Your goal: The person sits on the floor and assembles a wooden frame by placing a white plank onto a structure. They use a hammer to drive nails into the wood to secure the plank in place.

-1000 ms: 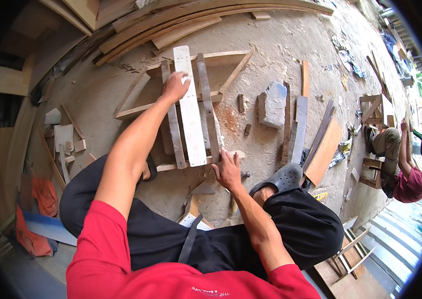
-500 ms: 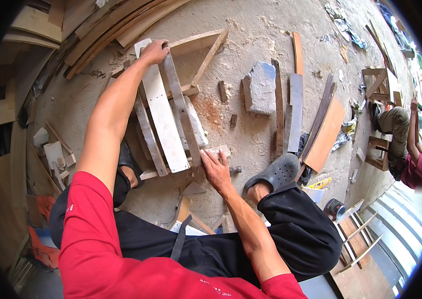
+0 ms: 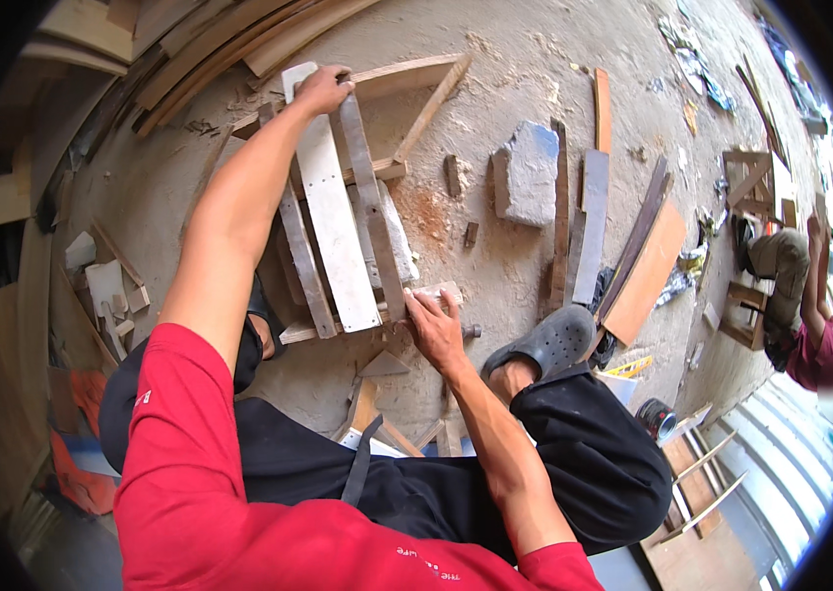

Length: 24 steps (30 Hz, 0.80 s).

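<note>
The grey slat point(image 3: 371, 202) spans the wooden frame point(image 3: 433, 108) from far edge to near edge. Left hand point(image 3: 324, 91) curls at its far end, right hand point(image 3: 436, 332) touches the near; pinching I cannot tell. Probably stiff, light; best held by both ends.
</note>
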Motion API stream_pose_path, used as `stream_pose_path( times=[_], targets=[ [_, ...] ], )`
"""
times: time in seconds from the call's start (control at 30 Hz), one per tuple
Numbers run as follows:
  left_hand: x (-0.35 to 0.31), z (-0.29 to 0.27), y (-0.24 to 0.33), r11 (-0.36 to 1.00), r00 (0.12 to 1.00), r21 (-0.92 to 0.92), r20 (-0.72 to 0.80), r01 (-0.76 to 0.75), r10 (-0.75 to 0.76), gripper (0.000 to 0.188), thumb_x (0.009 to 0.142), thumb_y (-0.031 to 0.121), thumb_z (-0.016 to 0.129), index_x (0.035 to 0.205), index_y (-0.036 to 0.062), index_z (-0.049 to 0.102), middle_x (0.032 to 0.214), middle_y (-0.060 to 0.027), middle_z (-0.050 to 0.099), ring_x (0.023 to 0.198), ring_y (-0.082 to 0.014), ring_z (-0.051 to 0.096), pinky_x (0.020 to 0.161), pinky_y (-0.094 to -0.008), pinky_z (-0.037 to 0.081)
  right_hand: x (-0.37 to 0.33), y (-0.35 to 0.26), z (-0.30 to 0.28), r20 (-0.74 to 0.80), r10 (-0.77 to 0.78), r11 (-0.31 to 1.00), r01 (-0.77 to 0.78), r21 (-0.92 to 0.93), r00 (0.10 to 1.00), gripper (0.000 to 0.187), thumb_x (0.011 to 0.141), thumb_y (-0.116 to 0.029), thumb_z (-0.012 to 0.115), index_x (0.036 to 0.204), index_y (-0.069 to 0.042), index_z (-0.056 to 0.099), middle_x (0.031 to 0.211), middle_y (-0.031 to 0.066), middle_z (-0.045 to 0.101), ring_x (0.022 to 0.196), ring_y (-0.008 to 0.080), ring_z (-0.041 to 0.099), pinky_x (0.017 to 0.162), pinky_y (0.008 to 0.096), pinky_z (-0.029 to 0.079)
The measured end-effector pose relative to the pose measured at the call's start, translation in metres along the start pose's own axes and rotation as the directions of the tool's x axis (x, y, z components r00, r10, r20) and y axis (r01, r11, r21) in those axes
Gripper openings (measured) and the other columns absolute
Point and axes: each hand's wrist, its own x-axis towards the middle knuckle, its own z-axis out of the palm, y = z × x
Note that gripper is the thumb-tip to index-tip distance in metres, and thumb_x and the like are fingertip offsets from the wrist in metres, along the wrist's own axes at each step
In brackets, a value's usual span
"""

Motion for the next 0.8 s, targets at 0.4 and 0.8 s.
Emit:
stream_pose_path(
  times=[0.4, 0.8],
  targets=[
    [-0.037, -0.005, -0.007, 0.986, 0.999, 0.161, -0.027, 0.046, -0.042, 0.072, 0.096, 0.042, 0.052, 0.153, 0.0086, 0.024, 0.157, -0.0149, 0.026, 0.145, -0.0319, 0.025, 0.118, -0.0449, 0.023, 0.008, -0.014, -0.003, 0.051, -0.064, 0.998, 0.065, -0.009, 0.997, 0.054, 0.085, -0.021, 0.068, 0.134, -0.007, 0.051, 0.117, 0.0044, 0.066, 0.115, 0.017, 0.058, 0.108, 0.0473, 0.033],
    [-0.307, 0.075, 0.098, 0.988, 0.985, 0.125, 0.16, -0.088, 0.068, 0.081, 0.095, 0.046, 0.048, 0.152, -0.0029, 0.015, 0.161, -0.0185, 0.008, 0.149, -0.0324, 0.008, 0.121, -0.0492, 0.009, -0.003, -0.007, 0.005, 0.07, 0.005, 0.999, -0.001, -0.052, 0.998, 0.053, 0.09, -0.018, 0.062, 0.138, -0.005, 0.046, 0.125, 0.0151, 0.061, 0.124, 0.0257, 0.052, 0.114, 0.0498, 0.025]
  ],
)
